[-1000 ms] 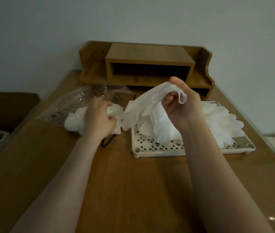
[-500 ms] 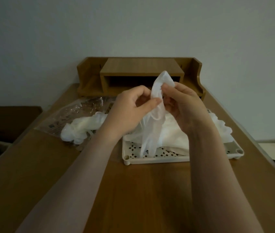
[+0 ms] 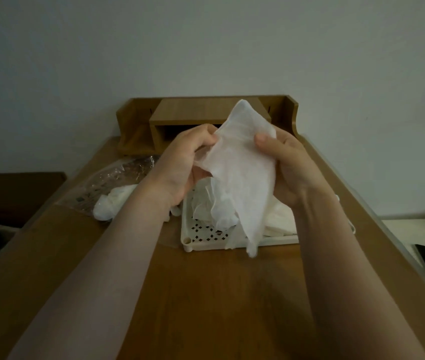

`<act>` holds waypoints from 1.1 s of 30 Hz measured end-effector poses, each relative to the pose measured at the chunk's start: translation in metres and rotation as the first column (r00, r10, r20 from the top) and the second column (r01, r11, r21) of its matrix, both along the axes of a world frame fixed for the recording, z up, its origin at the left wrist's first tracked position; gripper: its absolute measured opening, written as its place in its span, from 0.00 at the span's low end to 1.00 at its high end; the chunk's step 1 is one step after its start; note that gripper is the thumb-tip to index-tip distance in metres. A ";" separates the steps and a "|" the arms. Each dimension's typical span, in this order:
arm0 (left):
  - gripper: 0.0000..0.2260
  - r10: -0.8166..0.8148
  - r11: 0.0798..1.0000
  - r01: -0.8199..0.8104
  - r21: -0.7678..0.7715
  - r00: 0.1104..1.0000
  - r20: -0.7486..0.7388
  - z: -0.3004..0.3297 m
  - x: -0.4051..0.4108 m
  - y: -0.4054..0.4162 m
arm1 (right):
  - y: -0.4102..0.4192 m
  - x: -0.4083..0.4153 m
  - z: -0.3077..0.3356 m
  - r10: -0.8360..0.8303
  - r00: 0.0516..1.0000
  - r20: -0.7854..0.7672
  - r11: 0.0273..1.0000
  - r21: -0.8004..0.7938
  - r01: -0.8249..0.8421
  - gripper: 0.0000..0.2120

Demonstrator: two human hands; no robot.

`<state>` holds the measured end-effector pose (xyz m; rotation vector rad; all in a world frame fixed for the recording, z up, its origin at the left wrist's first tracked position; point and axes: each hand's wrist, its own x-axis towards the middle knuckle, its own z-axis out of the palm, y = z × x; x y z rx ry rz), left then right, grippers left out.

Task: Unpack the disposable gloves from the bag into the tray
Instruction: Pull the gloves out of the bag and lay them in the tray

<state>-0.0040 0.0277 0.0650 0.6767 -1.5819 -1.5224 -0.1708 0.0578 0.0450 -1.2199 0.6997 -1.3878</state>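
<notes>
Hands, left and right, pinch one unmarked white glove above the tray.

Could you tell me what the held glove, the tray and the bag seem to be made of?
Glove: thin, translucent white plastic film, judging by its fine wrinkles and limp hang.
Tray: probably rigid cream plastic, matte, with moulded diamond perforations.
Bag: clear, glossy plastic film, crinkled with bright glints.

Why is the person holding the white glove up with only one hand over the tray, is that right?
Not quite. In the head view both hands hold the white glove: the left hand pinches one edge, the right hand the other. It does hang over the tray.
</notes>
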 end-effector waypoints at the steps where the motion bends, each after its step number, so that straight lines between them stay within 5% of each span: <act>1: 0.10 -0.042 0.999 0.042 0.001 0.999 0.028 0.001 -0.001 0.001 | 0.002 -0.001 0.001 -0.016 0.999 -0.050 1.000 0.011 0.017 0.22; 4: 0.20 -0.067 0.997 0.073 -0.022 0.979 0.193 0.005 -0.013 0.006 | 0.006 -0.005 0.004 -0.099 0.956 -0.275 0.995 -0.001 0.103 0.13; 7: 0.10 0.077 0.995 -0.056 -0.084 0.957 0.279 0.006 -0.027 0.008 | 0.007 -0.013 0.004 -0.124 0.927 -0.355 0.992 -0.010 0.129 0.09; 11: 0.10 0.185 0.976 -0.140 -0.167 0.935 0.302 0.000 -0.041 0.007 | 0.005 -0.048 0.002 0.127 0.837 -0.533 0.987 0.147 -0.056 0.15; 15: 0.14 0.259 0.955 -0.172 -0.242 0.882 0.395 -0.016 -0.047 0.003 | 0.005 -0.089 -0.013 0.409 0.852 -0.327 0.893 0.338 -0.299 0.26; 20: 0.17 0.369 0.907 -0.177 -0.382 0.773 0.516 -0.046 -0.054 -0.006 | 0.006 -0.123 -0.035 0.500 0.865 -0.051 0.822 0.343 -0.455 0.14; 23: 0.13 0.495 0.841 -0.192 -0.505 0.650 0.577 -0.058 -0.059 -0.016 | 0.003 -0.128 -0.025 0.320 0.885 -0.338 0.884 0.442 -0.151 0.08; 26: 0.11 0.591 0.789 -0.191 -0.584 0.493 0.639 -0.070 -0.062 -0.031 | -0.011 -0.128 -0.027 0.126 0.598 -0.792 0.895 0.351 0.276 0.07; 29: 0.13 0.673 0.727 -0.124 -0.675 0.324 0.665 -0.078 -0.062 -0.041 | -0.026 -0.122 -0.031 0.114 0.523 -0.845 0.872 0.337 0.354 0.11; 33: 0.16 0.718 0.688 -0.116 -0.717 0.250 0.649 -0.084 -0.060 -0.047 | -0.036 -0.116 -0.038 -0.058 0.532 -0.845 0.862 0.226 0.454 0.13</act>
